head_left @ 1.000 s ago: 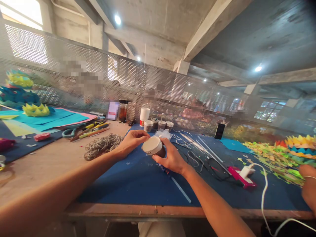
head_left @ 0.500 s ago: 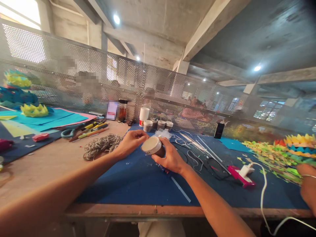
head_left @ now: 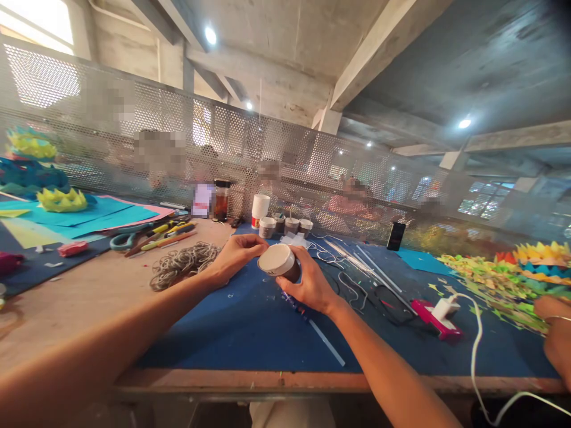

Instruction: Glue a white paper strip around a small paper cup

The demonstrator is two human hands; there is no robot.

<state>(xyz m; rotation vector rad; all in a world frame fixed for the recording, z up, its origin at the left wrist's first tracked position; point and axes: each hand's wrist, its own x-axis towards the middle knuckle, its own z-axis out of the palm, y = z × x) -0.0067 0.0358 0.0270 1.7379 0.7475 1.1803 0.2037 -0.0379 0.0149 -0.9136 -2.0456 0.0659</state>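
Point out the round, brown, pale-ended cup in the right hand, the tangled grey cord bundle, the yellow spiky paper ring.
Brown cup (head_left: 275, 260): head view, pale flat end.
Grey cord bundle (head_left: 184, 266): head view, middle of tangle.
Yellow paper ring (head_left: 62, 203): head view, near wall.

A perforated partition (head_left: 241, 142) slants across mid-frame behind the desk (head_left: 89, 288). Overhead, concrete beams (head_left: 392, 50) cross a grey ceiling (head_left: 285, 27) with round lights (head_left: 210, 35); a bright window (head_left: 38, 21) glares upper left.
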